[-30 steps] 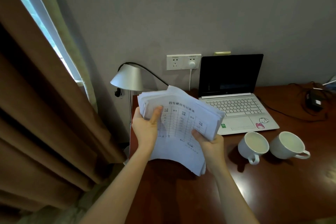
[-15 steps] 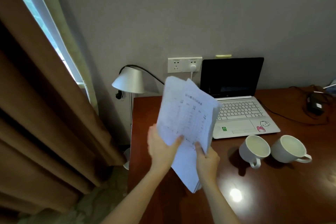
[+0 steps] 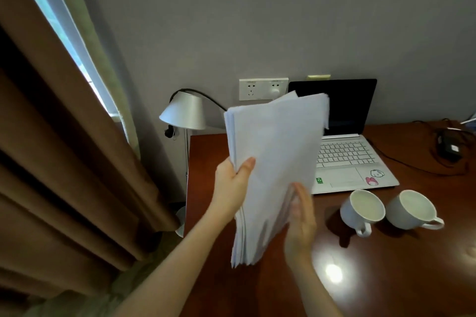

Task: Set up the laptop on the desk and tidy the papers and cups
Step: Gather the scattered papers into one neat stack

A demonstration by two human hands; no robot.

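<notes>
The papers point(image 3: 275, 162) are pinched upright by the left hand point(image 3: 231, 185); the open right hand point(image 3: 301, 219) is pressed flat against their edge. The edges should be tapped square on the worktop point(image 3: 386, 278).

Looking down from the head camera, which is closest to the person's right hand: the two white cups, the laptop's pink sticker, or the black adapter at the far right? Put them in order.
From the right hand:
1. Left cup, just right of the hand.
2. Pink sticker on the laptop's near right corner, and the right cup: too close to call.
3. Black adapter, far right by the desk's back edge.
</notes>
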